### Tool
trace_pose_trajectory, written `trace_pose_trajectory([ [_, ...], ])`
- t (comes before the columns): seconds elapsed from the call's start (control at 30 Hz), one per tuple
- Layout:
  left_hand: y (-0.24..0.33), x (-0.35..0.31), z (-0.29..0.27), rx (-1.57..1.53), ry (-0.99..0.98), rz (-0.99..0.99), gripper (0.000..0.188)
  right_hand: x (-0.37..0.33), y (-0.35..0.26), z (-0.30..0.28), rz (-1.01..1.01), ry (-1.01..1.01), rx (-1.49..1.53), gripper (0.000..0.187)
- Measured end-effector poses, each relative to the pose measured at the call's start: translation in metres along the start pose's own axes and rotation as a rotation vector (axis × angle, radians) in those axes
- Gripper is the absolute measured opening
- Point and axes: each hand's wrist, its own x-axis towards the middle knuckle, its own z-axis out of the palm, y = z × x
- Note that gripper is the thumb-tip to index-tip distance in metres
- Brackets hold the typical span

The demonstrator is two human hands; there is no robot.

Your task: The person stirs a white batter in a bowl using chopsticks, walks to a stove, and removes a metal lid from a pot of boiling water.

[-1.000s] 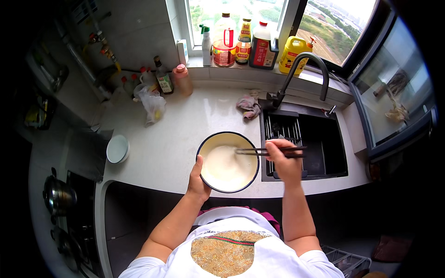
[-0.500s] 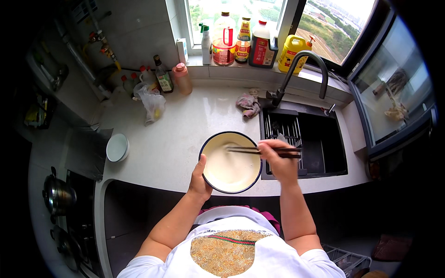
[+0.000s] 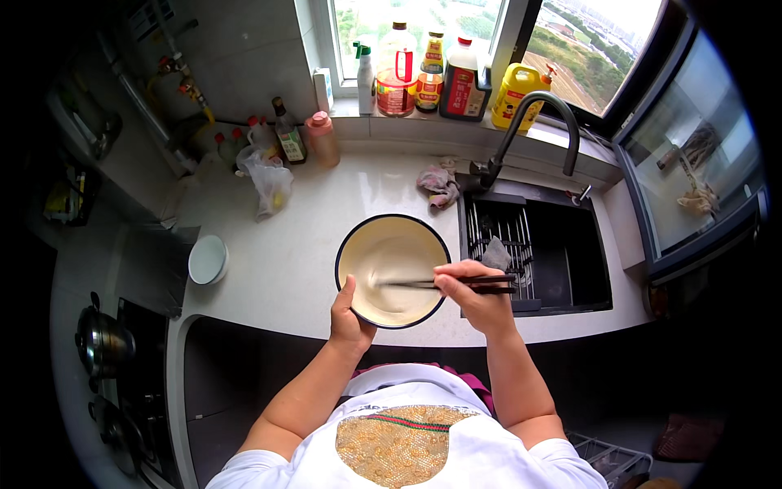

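There are two hands (image 3: 350,319) (image 3: 482,308), two chopsticks (image 3: 493,279), two bowls (image 3: 393,226) (image 3: 208,261), one sink (image 3: 574,261), one faucet (image 3: 573,143) and one yellow jug (image 3: 523,80).

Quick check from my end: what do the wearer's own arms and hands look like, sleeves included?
The left hand and right hand are ungloved, and both forearms are bare, with no watch or bracelet visible. The short sleeves are white, part of a white shirt with a gold-patterned patch.

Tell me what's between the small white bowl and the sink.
In the head view, bare countertop, then the dark-rimmed large bowl, gripped by the left hand, with chopsticks reaching into it.
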Motion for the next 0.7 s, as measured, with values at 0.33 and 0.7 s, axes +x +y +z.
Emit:
trace_pose_trajectory([
  [0.33, -0.005, -0.002, 0.000, -0.067, -0.091, -0.042, 0.063, 0.009, -0.033, -0.006, -0.360, 0.012, -0.305, 0.013],
  [0.7, -0.001, 0.005, 0.004, -0.072, -0.113, -0.078, 0.064, -0.002, -0.043, 0.008, -0.480, -0.348, -0.557, 0.017],
])
